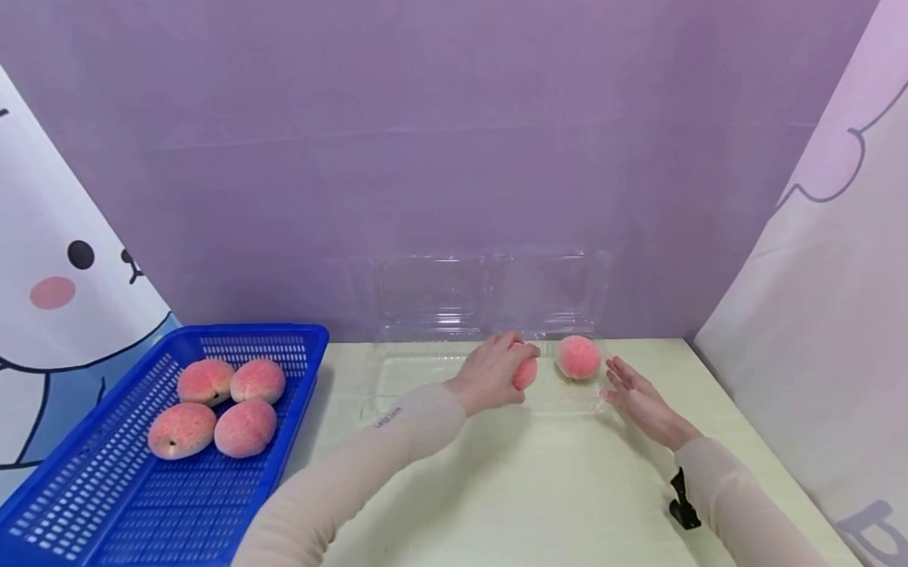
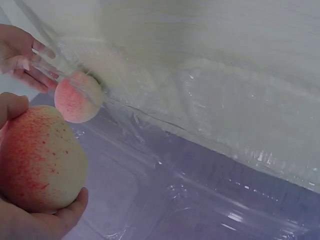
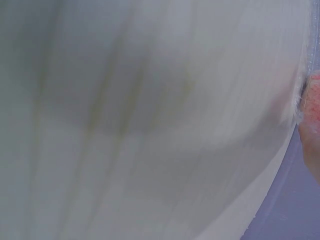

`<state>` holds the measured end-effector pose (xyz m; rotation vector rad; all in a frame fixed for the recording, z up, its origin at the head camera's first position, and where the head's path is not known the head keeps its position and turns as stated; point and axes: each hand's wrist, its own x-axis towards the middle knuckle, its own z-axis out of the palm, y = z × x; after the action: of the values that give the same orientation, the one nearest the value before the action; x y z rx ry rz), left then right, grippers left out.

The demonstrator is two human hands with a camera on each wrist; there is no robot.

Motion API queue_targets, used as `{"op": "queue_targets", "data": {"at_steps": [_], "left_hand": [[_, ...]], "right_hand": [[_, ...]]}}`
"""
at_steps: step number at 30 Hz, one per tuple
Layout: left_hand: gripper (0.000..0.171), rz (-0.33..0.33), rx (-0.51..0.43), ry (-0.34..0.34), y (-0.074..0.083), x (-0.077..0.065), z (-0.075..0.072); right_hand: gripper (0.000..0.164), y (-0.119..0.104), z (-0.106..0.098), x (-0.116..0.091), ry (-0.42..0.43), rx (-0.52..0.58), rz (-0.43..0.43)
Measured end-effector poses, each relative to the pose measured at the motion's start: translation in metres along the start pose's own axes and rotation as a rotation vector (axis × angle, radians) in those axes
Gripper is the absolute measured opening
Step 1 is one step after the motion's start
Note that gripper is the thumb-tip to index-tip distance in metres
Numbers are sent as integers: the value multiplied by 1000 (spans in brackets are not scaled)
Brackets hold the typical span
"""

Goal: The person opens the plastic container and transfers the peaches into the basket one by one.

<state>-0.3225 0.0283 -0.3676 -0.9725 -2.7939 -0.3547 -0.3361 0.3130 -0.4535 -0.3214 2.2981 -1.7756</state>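
A pink and cream peach [image 2: 42, 157] sits in the grip of my left hand [image 1: 493, 374], thumb and fingers curled round it. That hand is over the right half of a clear plastic clamshell container [image 1: 415, 372], whose lid [image 1: 434, 297] stands raised against the backdrop. Another peach [image 1: 578, 357] rests in the container's right end, just right of the held one. My right hand [image 1: 642, 402] is beside the container's right edge, fingers extended and holding nothing. In the right wrist view mostly pale tabletop shows, with part of a peach [image 3: 312, 102] at the right border.
On the left stands a blue plastic basket [image 1: 317, 363] with several peaches [image 1: 246, 427] in its far half. A purple cloth backdrop [image 1: 449, 150] rises behind the pale table [image 1: 522, 506]. Printed cloth panels close off both sides. A black strap [image 1: 684, 505] hangs at the right wrist.
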Motion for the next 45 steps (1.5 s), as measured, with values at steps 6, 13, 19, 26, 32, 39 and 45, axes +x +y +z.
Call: {"op": "queue_targets", "data": {"at_steps": [6, 13, 19, 26, 32, 39, 45], "left_hand": [[59, 17, 52, -28, 2, -25, -18], [57, 102, 127, -72, 7, -63, -32], [56, 129, 134, -80, 5, -91, -45], [57, 73, 108, -45, -14, -109, -65], [59, -4, 75, 6, -35, -124, -80], [59, -125, 57, 69, -62, -151, -94], [57, -193, 65, 136, -87, -174, -106]], "right_hand": [[77, -2, -1, 1, -6, -8, 6], [77, -3, 0, 1, -6, 20, 0], [76, -2, 1, 0, 3, 21, 4], [77, -3, 1, -1, -3, 22, 6], [78, -3, -1, -2, -17, 32, 4], [78, -2, -3, -1, -21, 34, -2], [78, -1, -2, 0, -28, 39, -9]]}}
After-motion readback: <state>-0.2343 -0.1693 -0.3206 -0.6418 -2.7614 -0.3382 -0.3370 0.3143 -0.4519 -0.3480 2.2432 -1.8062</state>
